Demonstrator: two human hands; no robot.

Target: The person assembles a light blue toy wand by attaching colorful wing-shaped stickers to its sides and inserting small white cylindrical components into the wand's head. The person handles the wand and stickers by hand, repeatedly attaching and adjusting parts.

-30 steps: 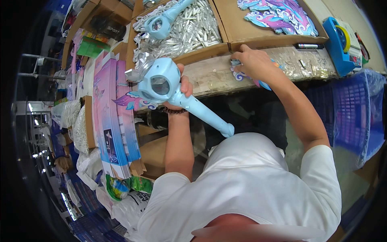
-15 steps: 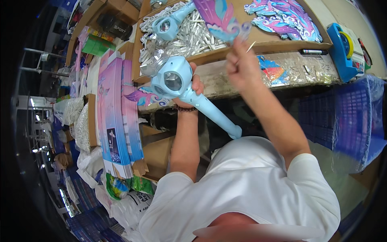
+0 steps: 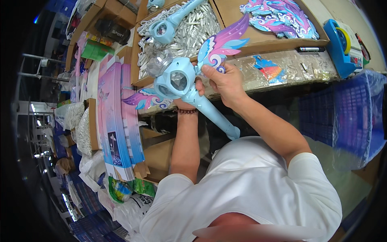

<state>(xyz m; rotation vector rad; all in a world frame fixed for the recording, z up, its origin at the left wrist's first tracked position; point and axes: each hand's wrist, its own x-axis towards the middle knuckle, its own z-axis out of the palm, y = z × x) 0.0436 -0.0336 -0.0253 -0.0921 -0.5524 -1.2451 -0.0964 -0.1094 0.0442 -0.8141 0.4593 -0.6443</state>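
A light-blue toy wand (image 3: 211,117) lies slantwise before me, its round head with clear windows up and its handle toward my waist. My left hand (image 3: 199,86) grips it from behind at the neck; most of that hand is hidden. A purple, pink and blue wing piece (image 3: 148,98) sits on the head's left side. My right hand (image 3: 226,82) pinches a second wing piece (image 3: 221,42) at its curled base, with its narrow end at the head's right side. Whether it is seated there I cannot tell. A clear faceted dome (image 3: 160,63) tops the head.
A cardboard tray (image 3: 278,47) holds a pile of wing pieces (image 3: 282,20), small white parts (image 3: 197,30) and another wand (image 3: 163,31). Right of it stand a marker (image 3: 310,49), a blue tape dispenser (image 3: 338,48) and a blue crate (image 3: 342,117). Flat printed cartons (image 3: 111,117) stand at left.
My right hand has brought the second wing piece down and left, from above the tray to the wand's head. The wand, in my left hand, has barely moved.
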